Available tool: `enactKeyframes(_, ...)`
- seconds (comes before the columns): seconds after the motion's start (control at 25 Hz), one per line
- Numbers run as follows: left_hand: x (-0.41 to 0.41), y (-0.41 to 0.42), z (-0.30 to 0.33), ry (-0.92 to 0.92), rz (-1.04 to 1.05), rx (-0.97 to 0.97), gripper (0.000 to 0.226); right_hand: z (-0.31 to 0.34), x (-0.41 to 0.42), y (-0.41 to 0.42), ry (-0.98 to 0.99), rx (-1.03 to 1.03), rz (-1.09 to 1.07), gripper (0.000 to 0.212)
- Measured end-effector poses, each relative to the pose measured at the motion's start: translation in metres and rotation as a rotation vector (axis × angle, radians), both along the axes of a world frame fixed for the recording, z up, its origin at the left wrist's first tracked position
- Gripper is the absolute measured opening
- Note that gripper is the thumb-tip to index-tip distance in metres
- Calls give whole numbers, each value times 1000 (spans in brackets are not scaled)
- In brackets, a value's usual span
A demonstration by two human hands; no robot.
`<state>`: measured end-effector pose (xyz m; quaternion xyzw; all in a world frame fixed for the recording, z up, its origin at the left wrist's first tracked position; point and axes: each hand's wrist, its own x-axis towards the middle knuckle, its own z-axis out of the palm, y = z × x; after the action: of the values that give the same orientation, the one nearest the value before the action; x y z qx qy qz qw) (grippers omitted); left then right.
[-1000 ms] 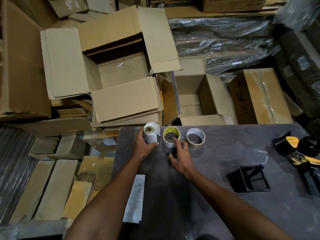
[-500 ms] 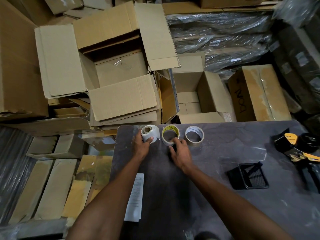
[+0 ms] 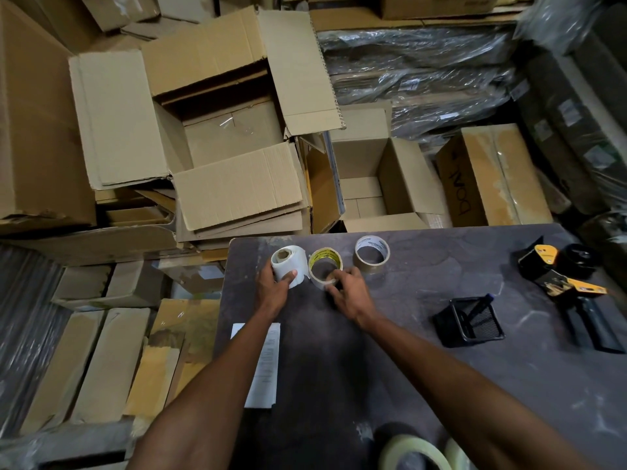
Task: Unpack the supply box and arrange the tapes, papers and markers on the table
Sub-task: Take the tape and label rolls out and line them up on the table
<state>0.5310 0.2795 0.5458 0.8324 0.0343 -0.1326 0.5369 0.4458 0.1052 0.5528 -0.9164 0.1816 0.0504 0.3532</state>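
Three rolls stand in a row along the far edge of the dark table (image 3: 424, 385). My left hand (image 3: 274, 290) grips the white paper roll (image 3: 288, 264) at the left end. My right hand (image 3: 349, 293) pinches the near rim of the yellow-cored tape roll (image 3: 325, 266) in the middle. A brown tape roll (image 3: 372, 254) stands apart at the right end. A printed paper sheet (image 3: 266, 361) lies under my left forearm. A black mesh holder (image 3: 470, 322) with a dark marker lies on its side to the right. Two pale tape rolls (image 3: 412, 452) show at the bottom edge.
A black and yellow tape dispenser (image 3: 563, 279) lies at the table's right end. Beyond the table stand a large open carton (image 3: 217, 130), a small open carton (image 3: 376, 184) and a taped box (image 3: 492, 178). Flat cardboard packs fill the floor at the left.
My right hand moved forward from the tabletop and now pinches the yellow-cored tape roll. My left hand kept its hold on the white roll, which now leans and sits close beside that tape.
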Motion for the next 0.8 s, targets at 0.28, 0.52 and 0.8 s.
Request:
enactKeyframes(0.28, -24, 6, 2, -12, -15, 6, 57, 1, -18, 1, 48, 15, -60, 27)
enactKeyframes(0.52, -23, 11, 8, -7, -7, -8, 56, 8, -23, 2, 36, 1, -51, 30)
enactKeyframes(0.8, -8, 16, 0, -5, 18, 25, 58, 10, -16, 1, 28, 52, -78, 29)
